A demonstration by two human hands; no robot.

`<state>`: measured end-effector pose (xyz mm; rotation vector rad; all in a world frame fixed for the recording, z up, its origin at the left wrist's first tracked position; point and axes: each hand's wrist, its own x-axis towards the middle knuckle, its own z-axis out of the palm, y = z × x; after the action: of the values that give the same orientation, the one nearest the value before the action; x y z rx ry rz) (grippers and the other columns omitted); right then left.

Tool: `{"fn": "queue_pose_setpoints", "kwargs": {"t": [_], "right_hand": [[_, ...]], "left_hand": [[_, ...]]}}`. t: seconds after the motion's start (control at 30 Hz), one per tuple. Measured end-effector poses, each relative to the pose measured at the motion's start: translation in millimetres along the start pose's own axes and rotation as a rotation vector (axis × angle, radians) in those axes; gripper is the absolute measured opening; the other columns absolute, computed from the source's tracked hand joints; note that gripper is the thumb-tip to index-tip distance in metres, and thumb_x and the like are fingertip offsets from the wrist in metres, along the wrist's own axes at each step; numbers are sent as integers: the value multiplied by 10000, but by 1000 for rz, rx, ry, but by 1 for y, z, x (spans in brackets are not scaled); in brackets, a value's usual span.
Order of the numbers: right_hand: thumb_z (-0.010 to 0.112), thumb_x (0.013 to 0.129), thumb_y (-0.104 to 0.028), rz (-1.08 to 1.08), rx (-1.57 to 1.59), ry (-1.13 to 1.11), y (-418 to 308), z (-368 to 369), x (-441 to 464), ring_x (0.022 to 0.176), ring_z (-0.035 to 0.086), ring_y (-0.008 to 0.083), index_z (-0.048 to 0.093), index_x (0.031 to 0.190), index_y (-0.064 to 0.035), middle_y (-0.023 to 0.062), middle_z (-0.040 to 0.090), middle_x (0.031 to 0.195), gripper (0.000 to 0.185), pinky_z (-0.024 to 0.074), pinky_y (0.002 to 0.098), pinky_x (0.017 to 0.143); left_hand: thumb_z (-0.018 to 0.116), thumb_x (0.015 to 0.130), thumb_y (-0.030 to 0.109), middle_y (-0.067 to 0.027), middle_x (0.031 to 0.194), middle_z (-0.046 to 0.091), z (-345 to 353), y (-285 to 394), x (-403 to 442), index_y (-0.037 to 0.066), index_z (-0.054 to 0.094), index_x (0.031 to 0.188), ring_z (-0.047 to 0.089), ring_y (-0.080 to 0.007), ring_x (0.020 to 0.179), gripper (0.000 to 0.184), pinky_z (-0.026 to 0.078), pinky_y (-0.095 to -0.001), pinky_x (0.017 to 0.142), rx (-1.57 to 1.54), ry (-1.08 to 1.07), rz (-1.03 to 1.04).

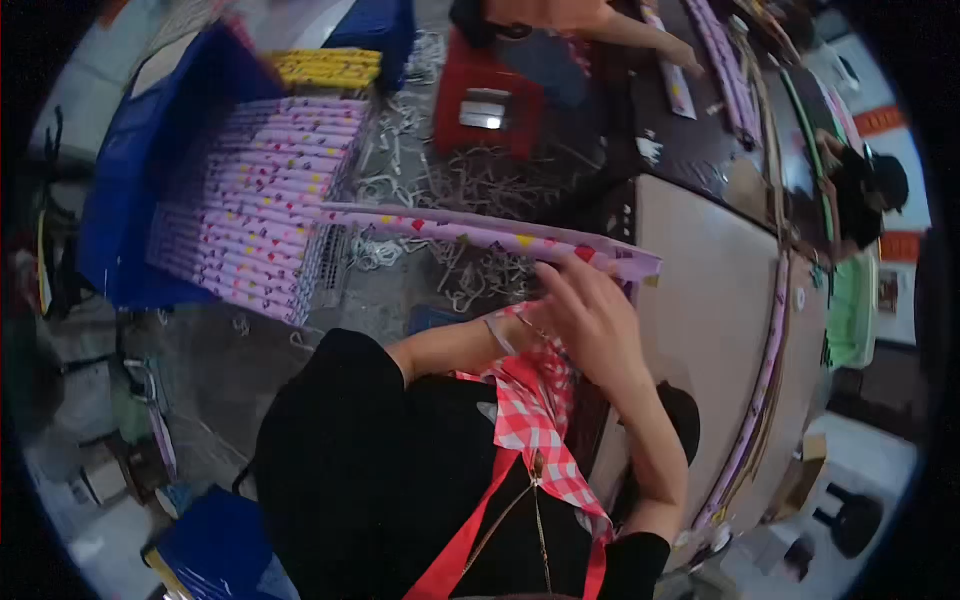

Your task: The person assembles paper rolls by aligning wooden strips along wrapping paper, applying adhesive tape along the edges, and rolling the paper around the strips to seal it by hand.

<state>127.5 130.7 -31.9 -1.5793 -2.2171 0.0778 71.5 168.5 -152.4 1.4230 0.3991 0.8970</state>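
Note:
A long lilac wrapped tube [470,235] printed with small coloured shapes stretches level in front of me, its left end over the edge of a stack of similar tubes [265,200]. My right hand [598,320] is at the tube's right end, fingers bent against its lower edge; its grip looks closed but is partly smeared by motion. My left hand [535,315] reaches across beneath the tube, close to the right wrist. Its fingers are mostly hidden behind the right hand and the apron.
A blue bin [130,215] borders the stack, with yellow tubes [325,68] behind. White scraps [470,190] litter the floor near a red stool [485,105]. A pale table [690,330] stands at right, bearing another lilac tube [760,400]. A co-worker's arm [640,35] reaches over a dark table.

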Motion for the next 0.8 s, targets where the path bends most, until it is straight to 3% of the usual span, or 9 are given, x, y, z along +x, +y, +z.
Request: {"fn": "queue_pose_setpoints", "kwargs": {"t": [0.07,0.23,0.33,0.43,0.47,0.53,0.57,0.63,0.8], "right_hand": [[585,707,-127,89,-77,40,-5,17,2,995,522,286,526,1085,-42,127,518,1086,392,418,357,852],[511,755,-184,398,-576,130,11,11,-27,918,489,224,536,984,-41,81,511,919,271,383,344,773],[564,731,-192,701,-683,102,4,-15,-60,941,505,229,534,1024,-37,97,526,973,332,400,339,785],[576,710,-156,714,-726,342,-4,-46,-115,840,543,219,526,945,-70,68,530,913,255,419,322,722],[576,710,-156,799,-765,351,-9,-54,-137,840,543,219,526,945,-70,68,530,913,255,419,322,722],[618,669,-122,839,-857,456,-23,-74,-180,845,549,233,522,955,-79,72,529,919,305,437,334,706],[653,632,-104,848,-868,483,-27,-85,-206,870,550,253,519,974,-73,82,529,924,369,452,361,721],[667,617,-107,925,-941,436,-29,-88,-271,878,550,273,519,1004,-63,101,531,933,417,455,377,751],[696,612,-81,1127,-730,414,-60,-66,-382,934,526,307,520,1037,-70,118,523,995,460,451,393,773]], "left_hand": [[610,843,128,-52,976,612,47,26,7,34,585,1007,588,-172,915,191,487,-307,838,-1079,109,-494],[693,782,172,-40,869,620,145,39,-22,32,606,945,582,-129,825,232,472,-242,749,-721,-96,-666],[705,766,195,-87,1007,605,182,29,-63,20,564,1031,564,-196,941,348,449,-346,832,-336,-442,-616],[715,752,134,-33,832,633,218,26,-100,34,603,861,585,-141,732,185,459,-281,657,-190,-709,-70],[530,884,314,-79,1043,574,227,5,-108,79,495,1180,563,-232,956,380,437,-325,819,289,-1150,103],[501,899,316,-76,1027,571,241,68,-94,67,471,1198,569,-188,932,390,446,-332,783,491,-1728,240],[501,899,316,-76,1027,571,237,75,-97,67,471,1198,569,-188,932,390,446,-332,783,471,-1781,262],[590,854,162,-70,874,623,227,75,-97,3,560,1045,572,-116,827,250,464,-309,746,-306,-1737,-318],[600,779,48,-129,1030,603,218,83,-23,49,630,994,578,-298,938,217,475,-360,786,133,-1315,691]]}}
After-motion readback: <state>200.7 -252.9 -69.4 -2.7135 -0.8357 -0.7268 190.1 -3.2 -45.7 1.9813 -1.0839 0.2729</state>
